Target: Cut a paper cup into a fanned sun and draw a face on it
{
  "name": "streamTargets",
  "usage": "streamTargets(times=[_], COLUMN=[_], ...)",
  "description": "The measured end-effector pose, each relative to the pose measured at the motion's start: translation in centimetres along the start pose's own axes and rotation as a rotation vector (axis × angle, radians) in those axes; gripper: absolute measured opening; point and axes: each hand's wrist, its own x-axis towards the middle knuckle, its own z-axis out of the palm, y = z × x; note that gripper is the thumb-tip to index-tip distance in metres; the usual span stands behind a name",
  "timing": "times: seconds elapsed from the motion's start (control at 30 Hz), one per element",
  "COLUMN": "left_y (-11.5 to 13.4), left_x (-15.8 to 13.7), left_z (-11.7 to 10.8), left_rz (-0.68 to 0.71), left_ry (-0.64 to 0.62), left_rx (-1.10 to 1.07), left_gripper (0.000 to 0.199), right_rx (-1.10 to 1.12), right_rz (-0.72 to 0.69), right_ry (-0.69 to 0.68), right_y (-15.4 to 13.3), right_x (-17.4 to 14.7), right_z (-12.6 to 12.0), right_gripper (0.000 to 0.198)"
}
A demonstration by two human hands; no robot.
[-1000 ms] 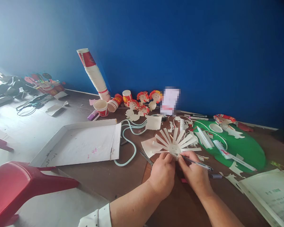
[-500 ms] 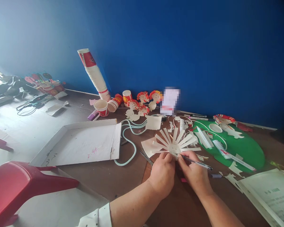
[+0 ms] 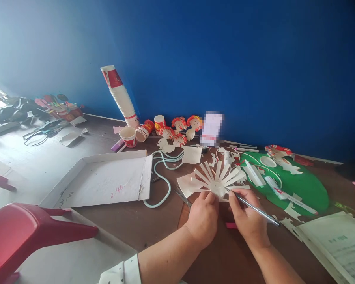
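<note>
My left hand (image 3: pixel 205 215) pinches the lower edge of a paper cup cut into strips (image 3: pixel 216 186). Its white strips fan out from a round base, on which a small face is drawn. In my right hand (image 3: pixel 248 213) is a pen (image 3: pixel 256 208), its tip at the right side of the round base. Just left of the cut cup lie a curved piece of white paper (image 3: pixel 187 184) and a pair of scissors (image 3: pixel 184 198).
A shallow white box (image 3: pixel 100 177) lies to the left, with a pale cable (image 3: pixel 165 197) beside it. Behind stand a tall stack of paper cups (image 3: pixel 122 100) and several finished paper figures (image 3: pixel 167 134). On the right are a green mat (image 3: pixel 309 189), markers (image 3: pixel 254 173) and paper scraps.
My right hand has shifted slightly right, off the lower edge of the cut cup, and the pen now points at its face. My left hand keeps its pinch.
</note>
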Motion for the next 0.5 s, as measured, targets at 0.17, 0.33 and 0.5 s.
streamTargets(times=[0.17, 0.33, 0.5], left_y=[-0.05, -0.13, -0.14], left_x=[-0.02, -0.02, -0.04], left_z=[0.16, 0.62, 0.80], left_rz=[-0.002, -0.043, -0.051], left_ry=[0.014, 0.024, 0.016], left_rx=[-0.017, -0.031, -0.041], left_gripper=[0.025, 0.023, 0.023], right_rx=[-0.042, -0.060, -0.047], right_rz=[-0.083, -0.093, -0.088], right_ry=[0.110, 0.121, 0.087], right_y=[-0.49, -0.30, 0.22], right_x=[0.44, 0.74, 0.35], right_z=[-0.64, -0.84, -0.49], right_gripper=[0.022, 0.024, 0.027])
